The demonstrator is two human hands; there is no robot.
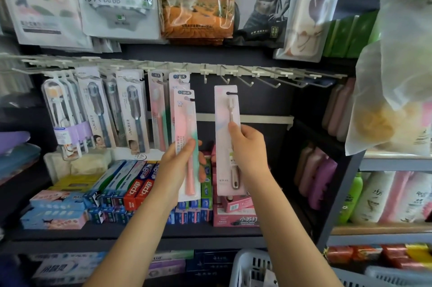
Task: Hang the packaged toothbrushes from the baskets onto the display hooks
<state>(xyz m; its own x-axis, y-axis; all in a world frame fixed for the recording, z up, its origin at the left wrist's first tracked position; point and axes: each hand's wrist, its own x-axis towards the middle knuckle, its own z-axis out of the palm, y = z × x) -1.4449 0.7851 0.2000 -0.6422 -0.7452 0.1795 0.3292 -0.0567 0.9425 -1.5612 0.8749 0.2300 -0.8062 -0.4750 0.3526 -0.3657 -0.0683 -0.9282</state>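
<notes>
A dark shelf (pixel 140 231) carries toothpaste boxes (pixel 131 184) lying flat in rows: blue-and-white and red ones in the middle, pale blue and pink boxes (pixel 56 210) stacked at the left, yellow boxes (pixel 74 181) behind them. At the right end stands a pink carton (pixel 236 216). At the back left sits a pale tray (pixel 77 162), holding what may be folded cloths.

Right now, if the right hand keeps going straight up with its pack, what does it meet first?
Probably the empty display hooks on the rail, just above the top of the pale pink toothbrush pack that the right hand holds. Depth is unclear, so the pack may pass in front of them.
</notes>
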